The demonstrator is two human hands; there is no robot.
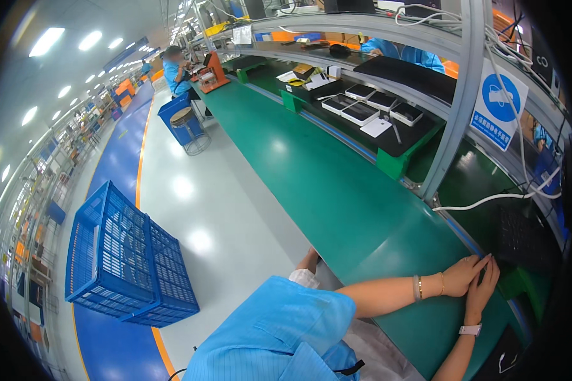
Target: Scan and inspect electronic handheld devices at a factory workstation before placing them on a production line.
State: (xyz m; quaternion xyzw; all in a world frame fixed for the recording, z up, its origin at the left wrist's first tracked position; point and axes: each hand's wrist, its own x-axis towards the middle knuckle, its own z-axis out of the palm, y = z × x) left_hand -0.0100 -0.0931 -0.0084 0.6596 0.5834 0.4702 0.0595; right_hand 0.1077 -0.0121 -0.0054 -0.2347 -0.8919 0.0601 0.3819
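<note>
My left hand [461, 277] and my right hand [482, 289] meet at the right end of a long green workbench [299, 174]. Their fingertips touch one another, with the fingers stretched out and partly overlapping. Nothing shows held in either hand. Bracelets circle my left wrist, and a light-strapped watch [469, 330] is on my right. Just beyond the hands lies a dark keyboard [524, 238]. Close to my right forearm is a black mat [499, 359] with a thin white cable on it.
Tablet-like devices [361, 112] lie on a black board with green supports beyond the bench. A metal post [454, 101] and white cable [483, 201] stand near my hands. Blue crates [130, 254] are on the floor at left. One co-worker [173, 71] sits farther along; another is behind the shelf.
</note>
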